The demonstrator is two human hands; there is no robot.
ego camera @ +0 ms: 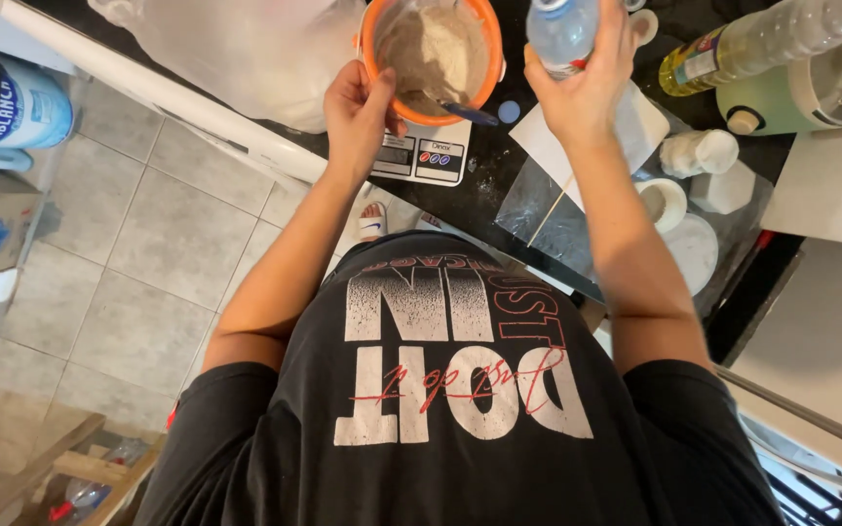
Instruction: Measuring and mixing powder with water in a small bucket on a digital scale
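An orange bowl (372,39) with pale flour-like powder stands on a small white kitchen scale (421,156) on the dark counter. My left hand (361,109) grips the bowl's near left rim. A thin blue utensil (470,114) leans on the bowl's near edge. My right hand (589,90) is wrapped around a clear plastic bottle (562,29), held upright just right of the bowl. A small blue cap (509,110) lies on the counter between the bowl and my right hand.
A bottle of yellow oil (733,44) lies at the back right beside a pale green appliance (801,97). Small white tubs (699,151) and a white lid (691,251) sit to the right. A clear plastic bag (246,49) lies left of the bowl. Grey floor tiles (138,244) are below left.
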